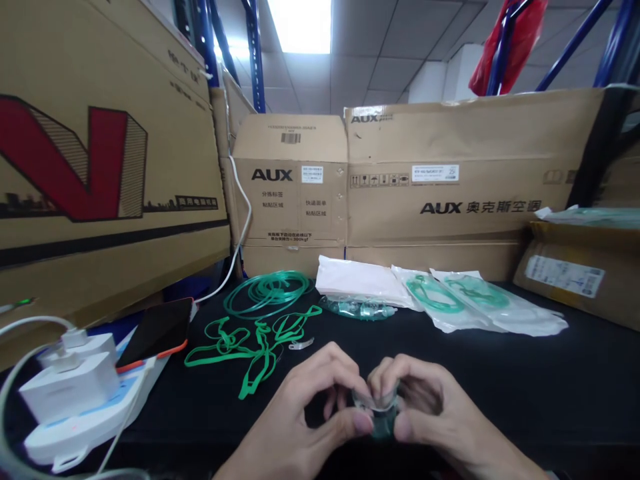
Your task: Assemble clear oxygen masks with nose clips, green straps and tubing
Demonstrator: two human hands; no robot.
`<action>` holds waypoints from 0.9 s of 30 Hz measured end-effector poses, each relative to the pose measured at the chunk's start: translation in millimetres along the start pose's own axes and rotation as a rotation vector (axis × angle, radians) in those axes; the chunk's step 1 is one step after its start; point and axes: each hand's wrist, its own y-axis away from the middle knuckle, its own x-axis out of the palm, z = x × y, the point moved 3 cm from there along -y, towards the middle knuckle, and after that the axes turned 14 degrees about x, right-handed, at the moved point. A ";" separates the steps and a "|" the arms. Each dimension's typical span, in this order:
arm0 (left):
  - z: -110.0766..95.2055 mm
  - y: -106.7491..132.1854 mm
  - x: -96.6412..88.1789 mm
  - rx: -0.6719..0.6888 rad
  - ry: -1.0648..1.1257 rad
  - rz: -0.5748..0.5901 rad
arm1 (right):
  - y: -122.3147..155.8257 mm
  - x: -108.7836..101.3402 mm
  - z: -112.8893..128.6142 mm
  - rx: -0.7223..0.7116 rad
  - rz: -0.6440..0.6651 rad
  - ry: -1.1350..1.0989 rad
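Both my hands meet at the front middle of the black table (525,393), pinching a small clear plastic piece with a green tint (379,408). My left hand (305,413) grips it from the left with thumb and curled fingers. My right hand (430,410) grips it from the right the same way. Behind them lie green elastic straps (250,343), a coil of green tubing (267,292) and a small metal clip (301,345).
Sealed white bags holding green tubing (470,300) and a loose clear mask part (357,308) lie at the back. A phone (160,330) and white chargers on a power strip (70,393) sit at the left. Large cardboard boxes (450,180) wall in the table.
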 end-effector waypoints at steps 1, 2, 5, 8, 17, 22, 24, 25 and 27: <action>0.1 0.2 -0.2 -0.011 0.007 0.008 | -1.2 -0.6 -1.0 -0.023 -0.004 0.011; 0.4 0.1 -0.4 -0.022 0.017 0.014 | -1.9 -0.7 -1.3 -0.050 -0.010 0.028; 1.9 -1.8 -0.6 -0.049 0.048 0.027 | -0.8 2.5 1.1 -0.055 -0.061 0.125; 3.3 -3.0 0.5 -0.078 0.043 0.029 | 3.5 7.9 6.9 -0.009 -0.139 0.261; 1.5 0.8 5.9 -0.066 0.013 0.038 | 7.7 12.7 10.7 -0.047 -0.168 0.439; 5.6 2.2 7.1 -0.075 0.028 0.056 | 6.5 11.8 11.6 -0.028 -0.154 0.436; 6.6 2.4 6.8 -0.077 0.024 0.052 | 5.3 11.2 11.9 -0.029 -0.154 0.435; 6.7 2.3 6.4 -0.077 0.018 0.051 | 4.6 10.5 11.7 -0.029 -0.153 0.429; 6.1 1.7 5.4 -0.069 0.000 0.046 | 3.4 8.4 11.0 -0.034 -0.142 0.409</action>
